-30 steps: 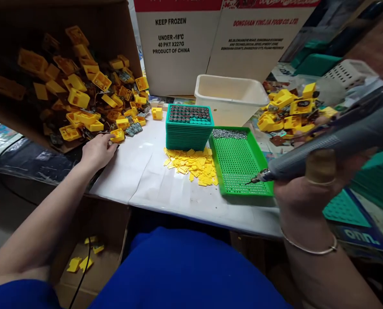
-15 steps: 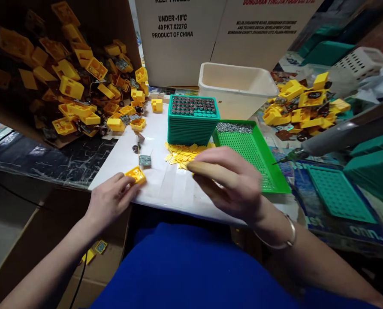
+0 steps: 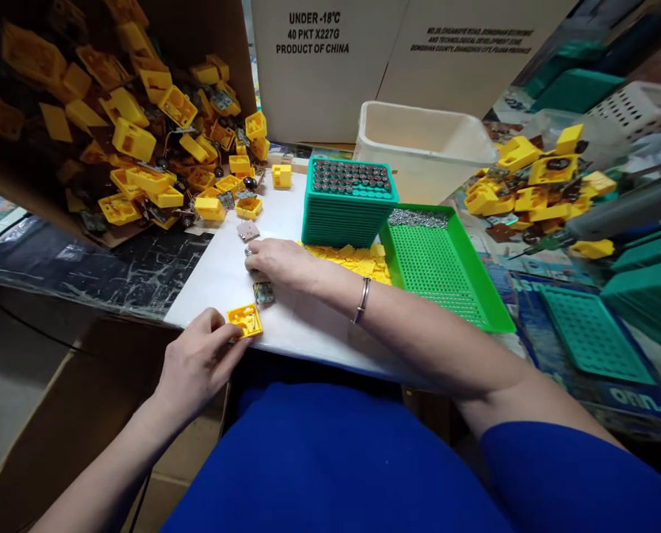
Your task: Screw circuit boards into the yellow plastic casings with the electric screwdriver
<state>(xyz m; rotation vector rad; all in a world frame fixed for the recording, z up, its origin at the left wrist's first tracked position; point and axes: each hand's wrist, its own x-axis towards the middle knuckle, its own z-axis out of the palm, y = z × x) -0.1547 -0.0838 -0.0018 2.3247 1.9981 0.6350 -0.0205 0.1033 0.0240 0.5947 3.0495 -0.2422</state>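
Observation:
My left hand (image 3: 200, 354) pinches a small open yellow plastic case (image 3: 245, 321) by its left side, at the front edge of the white work surface. The case's hollow side faces up and shows moulded posts inside. My right hand (image 3: 280, 264) reaches across to the left with its fingers curled down around a small round dark part (image 3: 248, 252), whose rim shows at the fingertips. Below that hand lies a small green circuit board (image 3: 263, 293), partly in its shadow. A brownish flat piece (image 3: 248, 230) lies just beyond the fingers.
A stack of teal trays (image 3: 349, 215) holds dark cylindrical pieces on top. Flat yellow pieces (image 3: 357, 259) lie before it. To the right are a green tray (image 3: 446, 259) with screws, a white bin (image 3: 424, 163) and a screwdriver (image 3: 546, 243). Yellow cases fill a carton (image 3: 197, 400) side.
My right hand has moved left from the flat yellow pieces to the small round part. My left hand still holds the yellow case, now turned more face-up. The view has shifted slightly.

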